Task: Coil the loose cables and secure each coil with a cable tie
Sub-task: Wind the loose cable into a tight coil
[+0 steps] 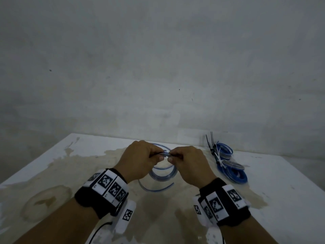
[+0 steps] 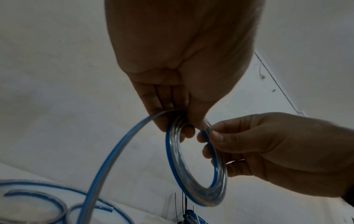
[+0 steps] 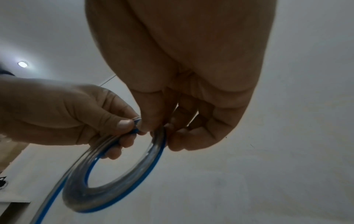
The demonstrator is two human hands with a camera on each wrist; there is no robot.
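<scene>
A coil of clear cable with a blue stripe hangs above the table between both hands. My left hand pinches the top of the coil between thumb and fingers. My right hand grips the same coil just to the right, with the fingers curled round its strands. In the left wrist view my left hand is at the top and my right hand comes in from the right. The cable's loose tail curves over the table below. I see no cable tie on this coil.
A pile of blue coils bound with white ties lies at the back right of the stained white table. Loose black cable ties stick up beside it. A grey wall stands close behind the table.
</scene>
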